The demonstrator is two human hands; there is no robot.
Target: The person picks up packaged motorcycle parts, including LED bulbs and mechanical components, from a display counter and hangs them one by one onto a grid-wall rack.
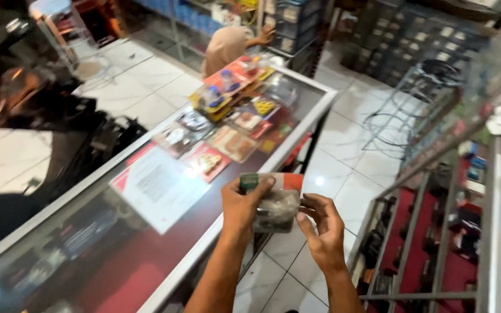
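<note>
I see a small clear plastic packet with a green, white and red header card, held in the air between both hands, just off the edge of a glass display counter. The left hand pinches the header's green corner, thumb on top. The right hand grips the packet's right edge with its fingertips. Its long axis runs roughly upright, header uppermost, pointing away from me. More carded packets lie farther along the counter.
</note>
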